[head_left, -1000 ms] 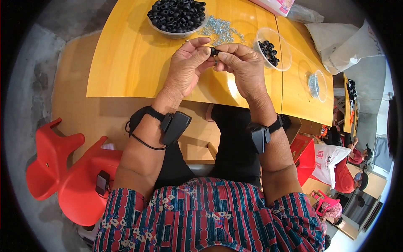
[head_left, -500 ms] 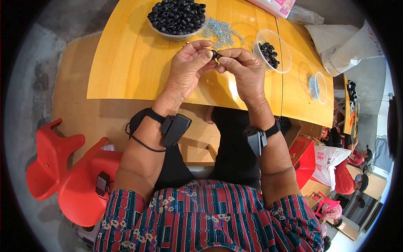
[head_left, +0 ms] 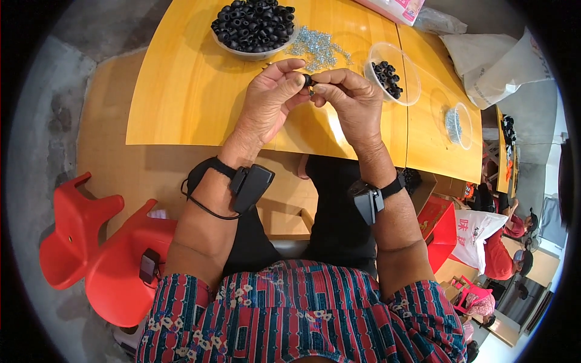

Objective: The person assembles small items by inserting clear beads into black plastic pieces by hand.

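My left hand (head_left: 270, 98) pinches a small round black part (head_left: 307, 80) between thumb and fingers, above the front of the yellow table (head_left: 187, 103). From the other side my right hand (head_left: 351, 100) closes thumb and forefinger on the same small part, so both hands meet at it. Fingertips hide much of it. Just beyond my left hand is a clear bowl (head_left: 257, 55) heaped with black, hollow, cap-like parts (head_left: 254, 24). Small shiny bluish metal pieces (head_left: 321, 47) lie loose beyond my fingertips. A clear bowl (head_left: 413, 69) holding several smaller black parts (head_left: 387, 78) sits right of my right hand.
Farther right stands a small clear tub (head_left: 465, 130) of metal pieces. A pink-and-white package (head_left: 399, 7) and white sacks (head_left: 496, 66) are at the back right. Red chairs (head_left: 72, 233) stand on the left. Other people (head_left: 499, 254) sit at the far right.
Both hands stay almost in place, still holding the small black part. Only a slight shift of the fingers around it shows.
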Available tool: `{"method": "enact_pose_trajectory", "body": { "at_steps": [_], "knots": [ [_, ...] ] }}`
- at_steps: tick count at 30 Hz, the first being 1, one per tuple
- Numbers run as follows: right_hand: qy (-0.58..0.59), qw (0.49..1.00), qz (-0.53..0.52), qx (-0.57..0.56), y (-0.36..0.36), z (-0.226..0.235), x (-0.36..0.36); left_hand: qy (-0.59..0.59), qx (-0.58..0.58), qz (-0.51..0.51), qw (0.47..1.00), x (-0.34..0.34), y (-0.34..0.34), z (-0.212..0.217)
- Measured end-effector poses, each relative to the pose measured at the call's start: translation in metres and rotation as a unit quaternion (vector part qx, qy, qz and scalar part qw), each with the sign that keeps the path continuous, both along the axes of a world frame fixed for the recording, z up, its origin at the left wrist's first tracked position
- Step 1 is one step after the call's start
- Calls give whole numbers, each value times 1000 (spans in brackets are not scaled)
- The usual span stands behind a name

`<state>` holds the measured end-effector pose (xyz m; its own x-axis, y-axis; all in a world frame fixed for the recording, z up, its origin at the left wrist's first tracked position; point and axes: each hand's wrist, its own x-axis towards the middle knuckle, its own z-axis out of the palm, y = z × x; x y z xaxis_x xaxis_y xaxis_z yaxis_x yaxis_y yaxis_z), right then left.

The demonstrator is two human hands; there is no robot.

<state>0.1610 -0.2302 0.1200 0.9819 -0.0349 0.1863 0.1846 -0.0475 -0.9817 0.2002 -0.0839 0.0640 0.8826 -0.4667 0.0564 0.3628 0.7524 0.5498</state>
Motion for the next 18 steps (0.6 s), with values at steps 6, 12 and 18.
{"method": "enact_pose_trajectory", "body": {
  "at_steps": [6, 12, 18],
  "knots": [
    [56, 995, 84, -5, -8, 9, -1, -28, -19, -31, 999, 0, -1, 0],
    [83, 980, 152, -97, -15, 23, 2, -20, 13, -39, 999, -1, 0, 8],
    [117, 976, 162, -81, -18, 23, 1, -49, 17, -71, 996, 0, 0, 4]
  ]
}}
